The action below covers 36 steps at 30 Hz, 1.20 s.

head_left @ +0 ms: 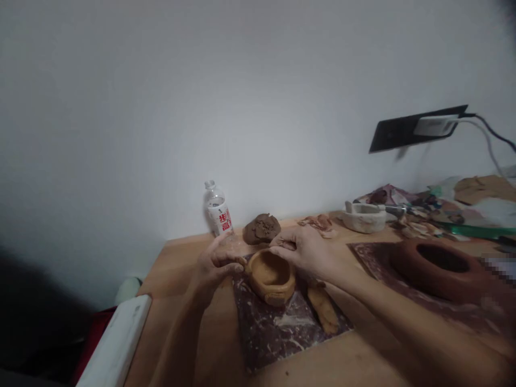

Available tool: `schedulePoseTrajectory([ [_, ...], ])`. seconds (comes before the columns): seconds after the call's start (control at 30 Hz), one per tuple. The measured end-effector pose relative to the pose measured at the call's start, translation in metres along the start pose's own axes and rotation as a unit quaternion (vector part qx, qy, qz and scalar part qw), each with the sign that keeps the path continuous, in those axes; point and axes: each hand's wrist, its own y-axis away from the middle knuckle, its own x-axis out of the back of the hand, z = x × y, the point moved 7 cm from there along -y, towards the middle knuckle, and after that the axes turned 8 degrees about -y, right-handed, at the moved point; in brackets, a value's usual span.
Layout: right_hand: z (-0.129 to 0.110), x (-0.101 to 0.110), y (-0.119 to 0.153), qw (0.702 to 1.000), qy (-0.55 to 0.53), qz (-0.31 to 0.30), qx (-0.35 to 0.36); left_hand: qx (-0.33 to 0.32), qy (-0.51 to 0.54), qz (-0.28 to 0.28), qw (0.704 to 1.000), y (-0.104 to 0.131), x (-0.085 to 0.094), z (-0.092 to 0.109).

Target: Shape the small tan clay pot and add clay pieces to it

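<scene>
Against a plain white wall, a wooden desk (177, 269) carries a dark marbled slab (278, 328) with a small clay bowl (271, 275) on it. The left hand (213, 266) cups the bowl's left side, fingers curled against the wall, its grip closed on the clay; the right hand (306, 250) lies over the far rim, fingers pressing there. A clay strip (323, 309) lies just beside the bowl on the slab. A clay lump (261, 228) and water bottle (217, 210) stand behind, a larger clay vessel (439, 266) to the right. Soft walls could buckle or go lopsided if either hand squeezes too hard, and thin rim edges may tear.
</scene>
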Motion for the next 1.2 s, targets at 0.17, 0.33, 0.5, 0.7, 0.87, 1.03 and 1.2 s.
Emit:
schedulePoseTrajectory([
  [0.17,-0.013,-0.008,-0.016,0.992,-0.022,-0.118,-0.038,0.005,-0.028,0.043,0.999,-0.006,-0.002,-0.007],
  [0.33,-0.021,-0.019,-0.015,0.981,-0.008,-0.183,-0.059,0.028,-0.023,0.057,0.998,-0.008,0.001,-0.013],
  [0.5,-0.025,-0.025,-0.014,0.984,0.028,-0.162,-0.066,0.034,-0.015,0.058,0.998,-0.005,-0.001,-0.012],
  [0.7,-0.021,-0.028,-0.017,0.985,0.043,-0.149,-0.077,0.02,0.006,0.063,0.998,-0.005,-0.004,-0.014],
  [0.87,-0.012,-0.031,-0.021,0.983,0.016,-0.163,-0.086,-0.002,0.035,0.085,0.996,-0.008,-0.001,-0.018],
  [1.03,-0.011,-0.035,-0.022,0.982,0.022,-0.164,-0.092,0.0,0.027,0.081,0.996,-0.01,0.0,-0.022],
  [1.2,-0.009,-0.036,-0.026,0.988,0.051,-0.127,-0.067,-0.021,0.016,0.087,0.996,-0.013,0.002,-0.025],
])
